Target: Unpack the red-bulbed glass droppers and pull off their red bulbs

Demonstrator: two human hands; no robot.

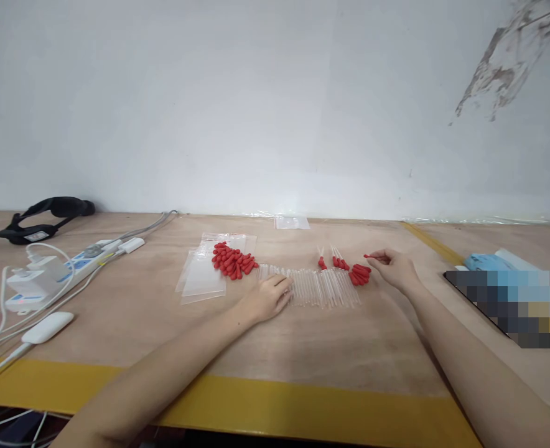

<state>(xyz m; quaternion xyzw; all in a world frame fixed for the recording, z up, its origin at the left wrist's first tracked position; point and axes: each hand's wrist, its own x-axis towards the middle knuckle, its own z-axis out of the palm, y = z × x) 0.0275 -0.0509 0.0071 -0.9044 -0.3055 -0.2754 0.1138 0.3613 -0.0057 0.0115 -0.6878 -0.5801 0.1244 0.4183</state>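
pinching a red bulb (367, 256), right hand (395, 269); left hand (269, 297) (fingers loosely curled) rests on glass tubes (324, 287).

Red caps (232, 260), clear tubes (321, 287), yellow-edged table (275, 404)

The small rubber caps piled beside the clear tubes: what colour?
Red; the pile of small rubber caps shows clearly in the head view.

White wall (256, 93) behind yellow-edged wooden table (349, 354)
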